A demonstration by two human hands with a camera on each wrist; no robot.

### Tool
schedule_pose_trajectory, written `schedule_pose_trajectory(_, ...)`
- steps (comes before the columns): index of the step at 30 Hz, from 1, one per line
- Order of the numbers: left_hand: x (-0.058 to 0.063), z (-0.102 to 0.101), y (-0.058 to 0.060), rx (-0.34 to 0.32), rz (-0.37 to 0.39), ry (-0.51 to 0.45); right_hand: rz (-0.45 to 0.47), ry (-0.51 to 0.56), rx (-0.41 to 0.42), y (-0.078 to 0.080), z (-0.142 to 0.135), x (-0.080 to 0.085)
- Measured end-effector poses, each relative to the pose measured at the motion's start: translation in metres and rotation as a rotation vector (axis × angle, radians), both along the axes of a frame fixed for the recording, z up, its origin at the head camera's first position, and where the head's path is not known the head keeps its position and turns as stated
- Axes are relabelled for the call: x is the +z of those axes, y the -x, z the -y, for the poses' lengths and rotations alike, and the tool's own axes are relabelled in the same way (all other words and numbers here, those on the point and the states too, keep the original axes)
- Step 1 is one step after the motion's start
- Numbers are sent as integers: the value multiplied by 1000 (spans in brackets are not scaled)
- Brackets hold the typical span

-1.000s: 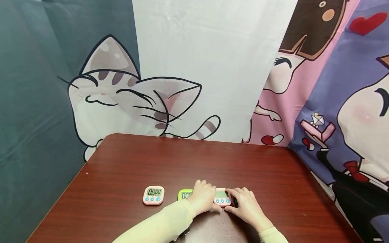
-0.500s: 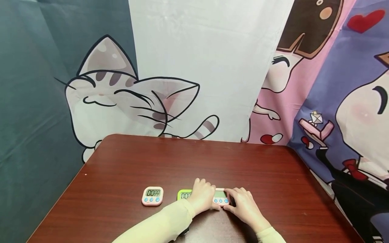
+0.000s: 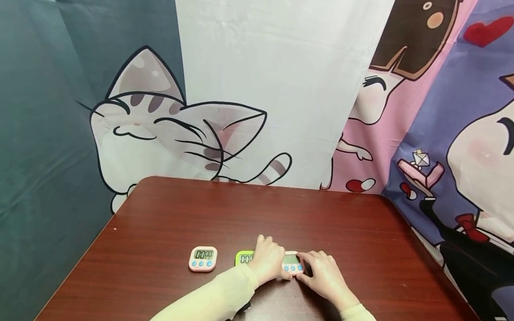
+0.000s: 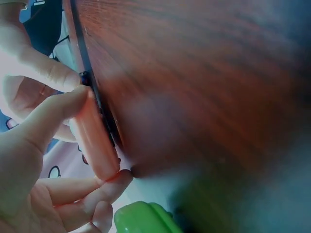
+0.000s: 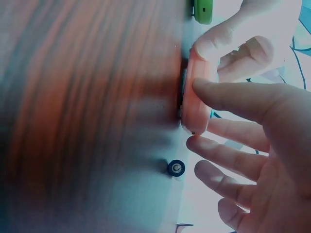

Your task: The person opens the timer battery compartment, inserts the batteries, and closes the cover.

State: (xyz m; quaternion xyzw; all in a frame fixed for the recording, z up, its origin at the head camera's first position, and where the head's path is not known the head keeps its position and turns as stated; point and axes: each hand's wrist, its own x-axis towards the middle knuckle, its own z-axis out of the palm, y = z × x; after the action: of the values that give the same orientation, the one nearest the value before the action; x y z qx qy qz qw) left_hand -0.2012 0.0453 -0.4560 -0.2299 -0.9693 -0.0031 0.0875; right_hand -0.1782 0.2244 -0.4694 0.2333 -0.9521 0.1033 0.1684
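The held timer point(image 3: 292, 263) lies directly between my two hands, above the near part of the table point(image 3: 241, 214). My left hand point(image 3: 268, 261) grips its left end and hides that part from the head view; my right hand point(image 3: 324, 274) pinches its right end. Both hands are partly closed, each thumb laid on the pink side wall. In the right wrist view, the outer fingers of my right hand are spread and loosely bent. Whether the timer's back meets the table, I cannot tell.

The timer has a white face, a grey-green screen and a row of round blue buttons along the near edge. Its casing is pink, smooth and slightly glossy, a shallow block with rounded corners; the back is dark.

A green timer point(image 3: 243, 257) lies just left of my left hand, partly covered by it. Farther left, well apart from both hands, a pink-and-white timer point(image 3: 202, 259) lies face up, its screen reading zeros above three blue buttons. Near my right hand, a small cylinder point(image 5: 176, 168) shows a round, dark end with a metallic centre. The tabletop is reddish-brown, streaked with wood grain and softly reflective.
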Motion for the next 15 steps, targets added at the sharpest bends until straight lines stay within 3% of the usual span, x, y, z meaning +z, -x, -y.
schedule_pose_trajectory(9,5,3,-4,-15,-39,-46,-38,34,10,-4,1,5)
schedule_pose_trajectory(15,10,8,-2,-17,-17,-133,-151,67,46,-3,2,7)
